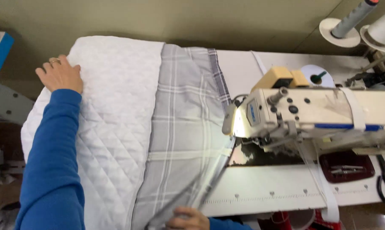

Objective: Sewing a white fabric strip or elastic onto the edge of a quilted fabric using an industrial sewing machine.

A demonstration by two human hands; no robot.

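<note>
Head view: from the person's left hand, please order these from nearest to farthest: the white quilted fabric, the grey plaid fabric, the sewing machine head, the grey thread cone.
From the left hand:
1. White quilted fabric, directly under the hand, touching it.
2. Grey plaid fabric, to the right, beside the quilted piece.
3. Sewing machine head, further right on the table.
4. Grey thread cone, top right corner.

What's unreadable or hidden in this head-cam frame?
- Right hand: cut off by the bottom edge; its grip on the grey plaid fabric is unclear.
- Needle area of the sewing machine: hidden behind the machine head.
- Fabric edge near the right hand: motion-blurred.
- Thread cones: cropped by the top edge.
</note>
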